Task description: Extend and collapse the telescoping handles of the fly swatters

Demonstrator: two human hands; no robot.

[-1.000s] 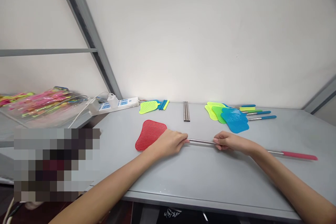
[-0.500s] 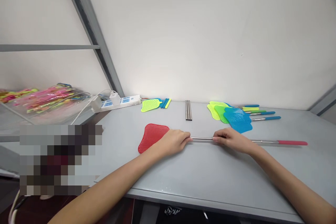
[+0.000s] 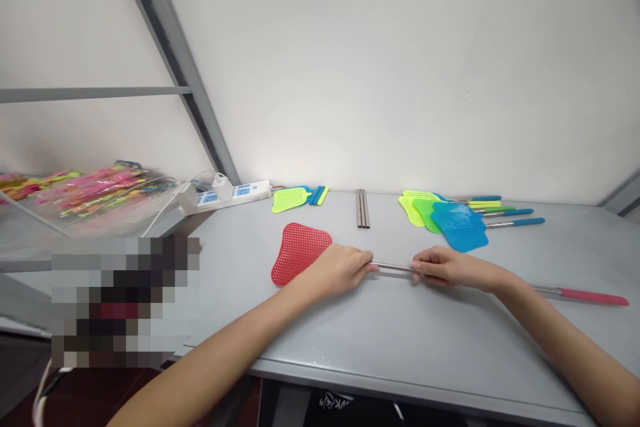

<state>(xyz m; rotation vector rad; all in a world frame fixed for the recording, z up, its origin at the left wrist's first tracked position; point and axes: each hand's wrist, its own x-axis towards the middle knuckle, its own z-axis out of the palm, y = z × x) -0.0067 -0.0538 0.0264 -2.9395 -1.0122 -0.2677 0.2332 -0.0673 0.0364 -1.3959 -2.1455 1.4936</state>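
A red fly swatter (image 3: 303, 252) with a perforated head, a thin metal rod and a red grip lies across the front of the table. My left hand (image 3: 345, 268) is closed around the rod close to the head and covers the joint between them. Further right, my right hand (image 3: 443, 267) pinches the same rod between thumb and fingers. A short bare stretch of rod shows between my hands. Beyond my right forearm, the rod runs on to the red grip, at the right side of the table.
Several finished-looking swatters (image 3: 460, 225) in blue, green and yellow lie at the back right. Metal tubes (image 3: 363, 208) stand out at the back middle. Left of them are a yellow swatter head (image 3: 291, 199), loose grips (image 3: 319, 195) and a power strip (image 3: 250, 191). Bagged colourful pieces (image 3: 100, 190) lie far left.
The swatter has tilted, its red head shifting back and its grip end moving right and toward me. Both hands still hold the rod, the right slightly further right.
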